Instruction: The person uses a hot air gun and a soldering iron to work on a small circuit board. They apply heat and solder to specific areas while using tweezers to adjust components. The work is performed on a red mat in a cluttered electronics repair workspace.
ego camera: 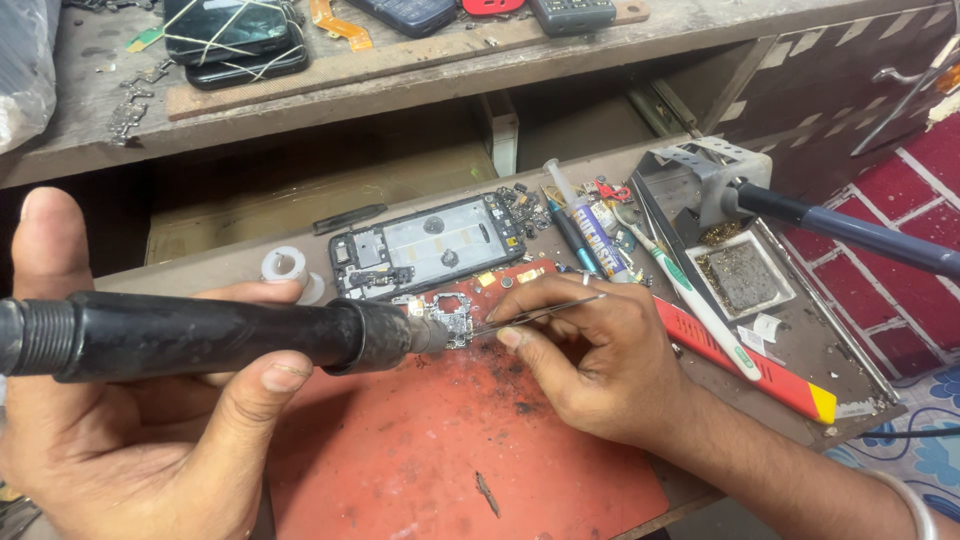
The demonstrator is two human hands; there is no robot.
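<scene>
left hand (pixel 150 420) wraps a black hot-air handle (pixel 200 335), fingers (pixel 262 378) closed round it, nozzle tip at the small circuit board (pixel 452 318). board lies on the red mat (pixel 450 450), just left of the right hand (pixel 590 360), whose fingers pinch tweezers (pixel 540 312) touching it. board irregular, dark, silver shields. phone frame (pixel 430 245) behind; worn, cluttered table (pixel 800 340).

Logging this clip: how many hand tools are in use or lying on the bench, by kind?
Hot-air handle, in left hand: 1
Tweezers, in right hand: 1
Soldering iron, in its stand: 1
Toothbrush: 1
Total: 4
</scene>
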